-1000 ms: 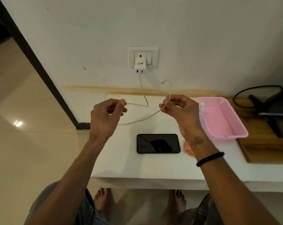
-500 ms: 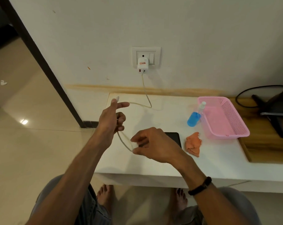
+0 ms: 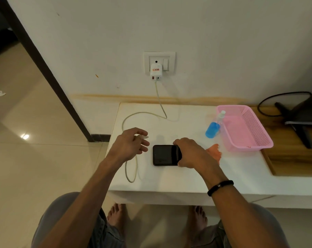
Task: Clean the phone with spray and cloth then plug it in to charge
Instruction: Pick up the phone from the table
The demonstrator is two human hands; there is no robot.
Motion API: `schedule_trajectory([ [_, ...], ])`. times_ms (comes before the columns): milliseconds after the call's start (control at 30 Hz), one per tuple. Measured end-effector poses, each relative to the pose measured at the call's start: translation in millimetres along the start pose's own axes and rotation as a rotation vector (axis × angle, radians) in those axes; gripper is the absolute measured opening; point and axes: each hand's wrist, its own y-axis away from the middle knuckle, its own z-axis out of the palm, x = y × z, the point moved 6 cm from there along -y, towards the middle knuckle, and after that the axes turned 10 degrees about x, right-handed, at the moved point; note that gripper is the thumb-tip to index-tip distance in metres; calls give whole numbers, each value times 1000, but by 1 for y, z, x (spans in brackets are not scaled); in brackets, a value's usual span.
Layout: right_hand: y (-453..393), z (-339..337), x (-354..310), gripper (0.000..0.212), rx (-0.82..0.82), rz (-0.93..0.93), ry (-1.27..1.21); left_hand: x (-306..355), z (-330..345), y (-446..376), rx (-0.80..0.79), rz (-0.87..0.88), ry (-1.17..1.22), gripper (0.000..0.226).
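With the right hand (image 3: 189, 153) gripping the phone (image 3: 165, 155) steady, the left hand (image 3: 129, 145) pinching the cable plug (image 3: 144, 137) should line it squarely with the port before pushing.

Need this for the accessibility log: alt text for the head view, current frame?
A person's left hand pinches the charging cable plug beside a black phone gripped by the right hand on a white table; charger in wall socket.
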Motion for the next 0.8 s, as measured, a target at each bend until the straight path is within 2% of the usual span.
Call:
schedule_trajectory([
  [133,-3,6,-2,59,-24,15,27,1,-8,-1,66,-26,140,25],
  [267,1,15,-2,87,-87,44,20,6,-16,2,113,9,246,19],
  [367,4,23,-3,92,-122,70,-3,9,-16,8,141,55,264,15],
  [433,8,27,-8,89,-136,68,-23,12,-15,15,136,76,282,20],
  [667,27,16,-9,53,-96,66,-248,7,-9,56,205,125,243,24],
  [733,33,4,0,45,-35,142,-421,4,-6,71,242,150,174,28],
  [800,41,-6,10,42,48,265,-771,3,0,83,249,166,125,30],
])
